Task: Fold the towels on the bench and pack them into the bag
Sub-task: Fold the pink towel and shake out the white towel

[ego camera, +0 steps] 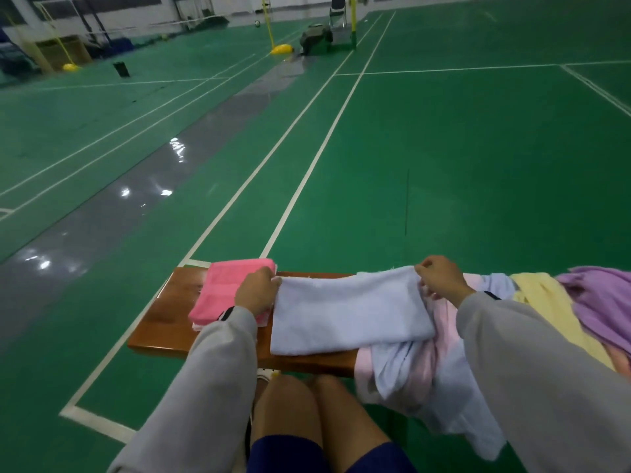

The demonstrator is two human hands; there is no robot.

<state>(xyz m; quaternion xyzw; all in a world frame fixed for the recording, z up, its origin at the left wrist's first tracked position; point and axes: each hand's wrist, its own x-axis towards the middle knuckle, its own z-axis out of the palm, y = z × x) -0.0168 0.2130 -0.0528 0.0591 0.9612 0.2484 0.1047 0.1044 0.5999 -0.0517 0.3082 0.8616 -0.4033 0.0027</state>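
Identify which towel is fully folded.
The bright pink towel at the left end of the bench, set aside squared; the pale blue towel is mid-fold, the heap crumpled.

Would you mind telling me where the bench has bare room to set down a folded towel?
Bare wood shows at the left end of the bench, bordered by the pink towel and its edges. A thin strip runs along the near edge below the blue towel. Right of that it is crowded: the pile covers the bench.
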